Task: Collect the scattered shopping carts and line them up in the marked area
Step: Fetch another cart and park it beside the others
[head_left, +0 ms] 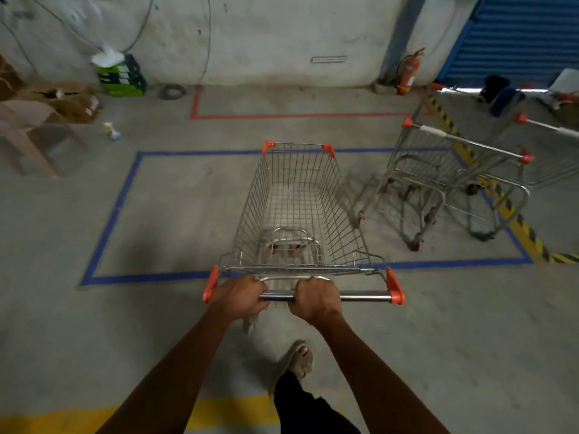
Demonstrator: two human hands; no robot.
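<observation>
I have both hands on the chrome handle bar with orange end caps (360,297) of a silver wire shopping cart (297,208). My left hand (239,296) grips the bar near its left cap; my right hand (316,300) grips it near the middle, fingers curled round the bar on both.

The landmark is the blue taped rectangle (106,220) on the concrete floor (94,339), which I take to be the marked area. The cart's basket already reaches well inside it, crossing the near blue line, while the handle and my hands are just outside that line. Two more silver wire carts with orange corner caps (438,180) stand at the rectangle's far right corner, nested or nearly so; the outer one seems to straddle the right edge.

As I judge it, the job is partway along: this cart still needs rolling fully in and squaring up beside those two. Whether other carts remain scattered out of view, I cannot tell.
</observation>
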